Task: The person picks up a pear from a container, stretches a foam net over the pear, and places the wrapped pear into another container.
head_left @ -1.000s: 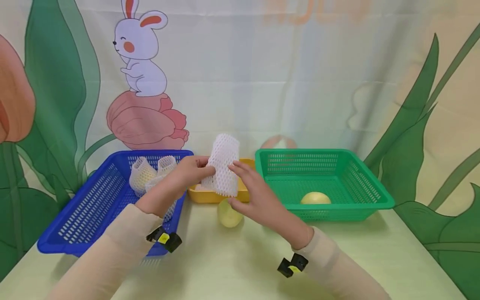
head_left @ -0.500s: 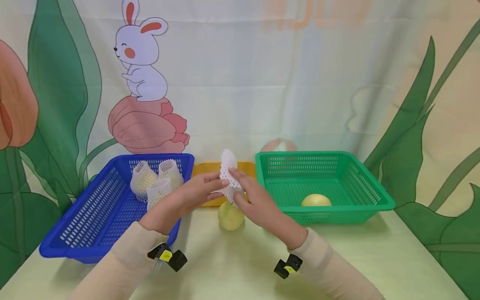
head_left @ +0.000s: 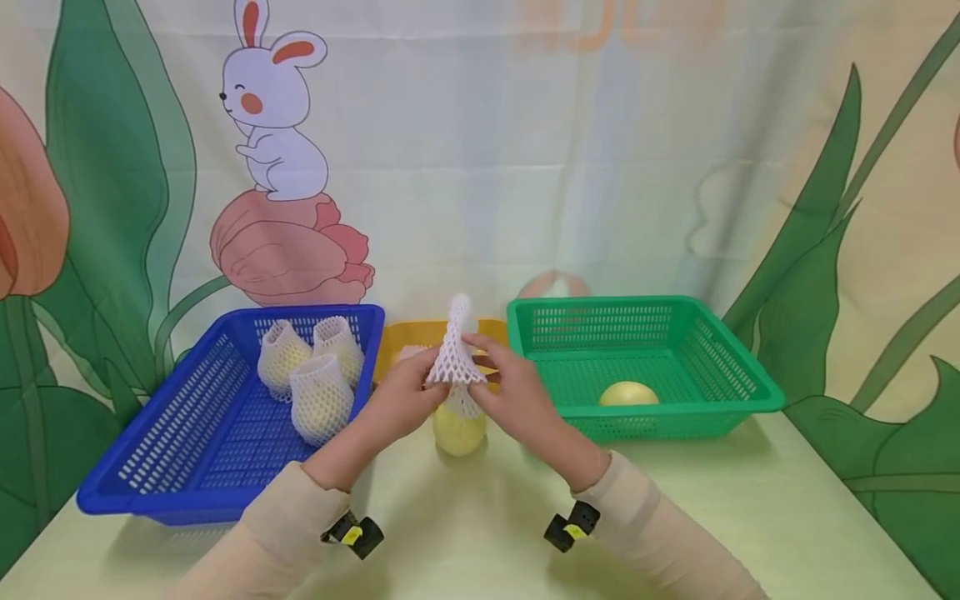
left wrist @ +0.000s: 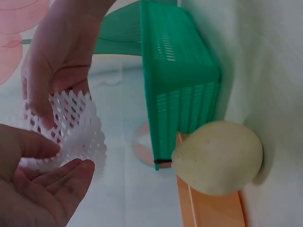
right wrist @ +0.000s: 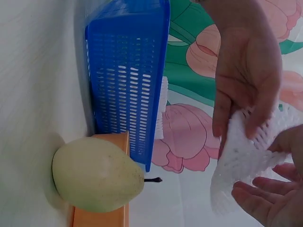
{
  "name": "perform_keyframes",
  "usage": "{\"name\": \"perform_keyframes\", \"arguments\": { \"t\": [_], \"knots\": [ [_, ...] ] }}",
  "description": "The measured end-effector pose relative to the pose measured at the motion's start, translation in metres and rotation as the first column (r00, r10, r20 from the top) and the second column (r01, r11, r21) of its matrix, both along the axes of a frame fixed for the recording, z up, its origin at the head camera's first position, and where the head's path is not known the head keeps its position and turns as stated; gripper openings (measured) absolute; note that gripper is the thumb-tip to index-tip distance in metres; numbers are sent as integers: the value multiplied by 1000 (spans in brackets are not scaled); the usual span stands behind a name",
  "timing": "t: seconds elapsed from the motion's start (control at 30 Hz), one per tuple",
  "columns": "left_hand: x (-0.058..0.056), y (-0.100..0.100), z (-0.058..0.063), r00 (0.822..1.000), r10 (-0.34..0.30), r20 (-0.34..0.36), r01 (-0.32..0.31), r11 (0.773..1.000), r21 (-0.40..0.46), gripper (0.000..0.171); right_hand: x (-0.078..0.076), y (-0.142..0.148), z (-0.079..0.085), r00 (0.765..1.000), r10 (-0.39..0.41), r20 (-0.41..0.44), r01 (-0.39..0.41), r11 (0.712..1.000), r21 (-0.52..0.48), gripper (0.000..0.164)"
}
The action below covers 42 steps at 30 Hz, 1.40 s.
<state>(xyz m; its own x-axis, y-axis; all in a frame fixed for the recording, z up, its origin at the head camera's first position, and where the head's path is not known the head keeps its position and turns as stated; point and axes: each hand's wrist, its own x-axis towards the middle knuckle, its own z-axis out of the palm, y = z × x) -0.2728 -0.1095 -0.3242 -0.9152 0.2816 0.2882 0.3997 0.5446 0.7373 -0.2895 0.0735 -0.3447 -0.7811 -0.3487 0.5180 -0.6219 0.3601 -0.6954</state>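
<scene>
A printed cloth backdrop (head_left: pixel 585 167) hangs in soft creases behind a pale yellow-green tabletop (head_left: pixel 465 542). A white rabbit (head_left: pixel 281 158) with orange inner ears, drawn in profile, sits on a pink flower (head_left: pixel 285 250) lying on its side. At the left edge, an orange-pink tulip (head_left: pixel 26 200) adjoins broad green leaves (head_left: pixel 112 133); pointed leaves (head_left: pixel 813 192) rise at the right. Orange lettering (head_left: pixel 600 25) along the top is too faint to read.

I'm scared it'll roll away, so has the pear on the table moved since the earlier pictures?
No. In the head view, the pear sits in the same spot, left of the green basket, with no visible shift.
</scene>
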Motion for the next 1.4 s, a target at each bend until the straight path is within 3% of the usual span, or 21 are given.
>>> {"name": "perform_keyframes", "arguments": {
  "t": [0.1,0.17,0.23,0.33,0.37,0.4,0.47,0.53,0.57,0.63,0.67,0.73,0.77,0.8,0.83,0.9,0.97,1.03,1.13,1.3,1.4],
  "knots": [
    [-1,-5,-2,994,85,63,-91,991,103,43,-5,5,-6,998,-56,1,56,993,-101,37],
    [-1,-10,0,981,110,158,-146,960,240,44,-9,10,-9,996,-71,46,78,982,-172,34],
    [-1,-17,3,961,65,268,-174,896,407,45,-13,15,-11,990,-73,120,100,964,-245,33],
    [1,-27,7,935,-59,349,-164,802,575,48,-18,22,-11,969,-46,244,136,920,-367,31],
    [1,-30,8,929,-89,359,-154,790,593,48,-19,25,-11,958,-31,284,149,903,-403,30],
    [2,-32,8,926,-99,363,-146,796,588,48,-20,27,-10,945,-3,328,157,883,-442,30],
    [4,-37,6,939,-81,333,-104,859,501,45,-21,31,-8,911,71,407,160,847,-506,33],
    [5,-41,4,968,-32,250,-52,946,321,40,-22,36,-6,871,151,468,143,832,-536,36],
    [6,-43,2,983,-12,185,-29,976,217,38,-22,38,-5,858,174,484,121,846,-519,36],
    [8,-47,0,1000,1,25,-2,1000,25,32,-20,43,-4,858,196,475,38,898,-438,34],
    [8,-49,-1,999,-11,-52,8,998,-55,30,-19,45,-4,877,190,441,-20,932,-361,32],
    [9,-51,-1,981,-46,-187,7,979,-202,27,-16,49,-5,952,168,257,-149,984,-94,25],
    [9,-52,-1,968,-70,-239,4,964,-265,25,-15,50,-5,979,168,112,-178,981,80,23],
    [9,-52,-1,953,-95,-288,-5,944,-329,24,-13,51,-6,983,178,-51,-161,956,245,21],
    [9,-51,-1,940,-118,-320,-16,922,-387,23,-12,50,-6,960,188,-209,-96,918,386,22],
    [9,-48,-1,928,-138,-345,-51,873,-485,22,-10,47,-7,871,219,-439,71,829,555,27],
    [10,-40,-4,916,-142,-376,-102,824,-558,20,-8,41,-9,810,243,-533,196,744,638,29],
    [11,-29,-8,917,-112,-383,-153,789,-595,18,-7,34,-14,802,234,-550,269,680,682,28],
    [10,-13,-21,909,-60,-413,-220,772,-596,14,-5,21,-26,823,209,-528,308,617,724,21],
    [5,0,-45,918,28,-395,-258,799,-543,10,1,5,-42,937,91,-338,234,554,799,22],
    [2,4,-57,922,72,-380,-273,818,-507,13,2,-1,-48,954,36,-296,226,559,797,27]
  ]
}}
